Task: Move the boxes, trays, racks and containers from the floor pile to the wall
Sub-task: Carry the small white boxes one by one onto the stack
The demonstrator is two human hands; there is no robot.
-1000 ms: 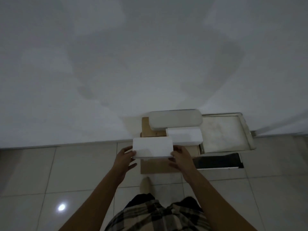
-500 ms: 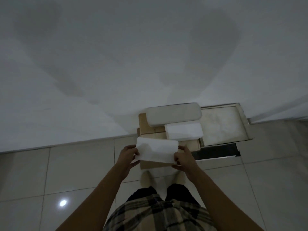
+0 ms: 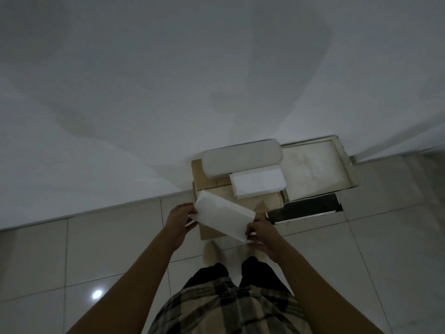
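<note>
I hold a long white box by its two ends, tilted with its right end lower. My left hand grips the left end and my right hand grips the right end. The box hangs over a brown cardboard box that stands against the wall. On that cardboard box lie a rounded grey-white container at the back and another white box in front of it.
A metal tray leans against the white wall to the right, with a dark flat tray on the floor before it. My feet stand on pale floor tiles just in front of the stack.
The white box has tilted from level to slanting, right end down, and come a little nearer to me. The view has shifted slightly downward.
</note>
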